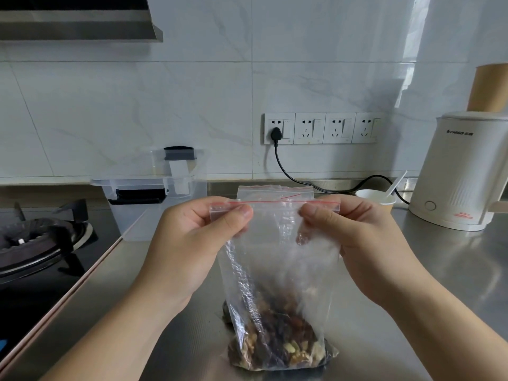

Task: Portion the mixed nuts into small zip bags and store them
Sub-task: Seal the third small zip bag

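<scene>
Both hands, left hand (192, 240) and right hand (354, 243), pinch my zip bag (275, 243) top upright on counter (412, 270); mixed nuts (280, 342) inside, seal looks nearly closed, storing in clear bin (154, 204) left

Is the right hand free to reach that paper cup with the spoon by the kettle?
Probably not yet: the right hand pinches the zip bag top. The paper cup stands just behind it, nothing between, so letting go should suffice.

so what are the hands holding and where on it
Both hold the zip bag of mixed nuts: left hand and right hand each pinch a top corner at the red zip strip.
</scene>
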